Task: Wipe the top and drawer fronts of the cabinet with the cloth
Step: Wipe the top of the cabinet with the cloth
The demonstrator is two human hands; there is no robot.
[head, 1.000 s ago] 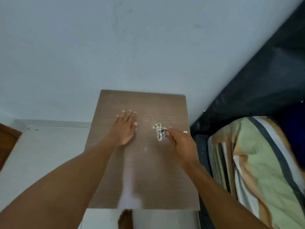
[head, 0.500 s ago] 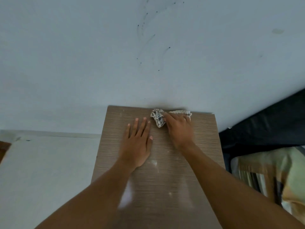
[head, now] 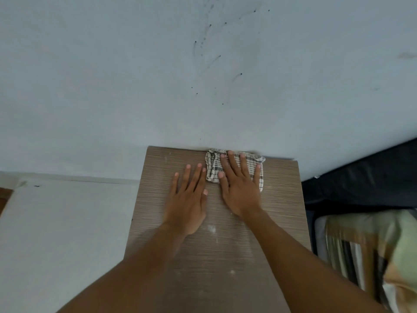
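Note:
The brown wood-grain cabinet top [head: 279, 199] stands against the pale wall, with dusty white specks near its middle. A white cloth with dark checks [head: 213, 168] lies spread at the far edge of the top. My right hand [head: 239, 188] presses flat on the cloth, fingers apart, covering its middle. My left hand [head: 188, 199] rests flat on the bare wood just left of the cloth, fingers spread, holding nothing. The drawer fronts are out of sight below the top.
The pale wall [head: 203, 86] with dark scuff marks rises right behind the cabinet. A bed with a dark frame [head: 361, 177] and striped green-and-tan bedding [head: 372, 249] sits close on the right. Light floor [head: 63, 233] lies to the left.
My right hand has pushed the cloth from mid-top to the far edge and now lies flat on it, the cloth spread wider. My left hand stays flat beside it.

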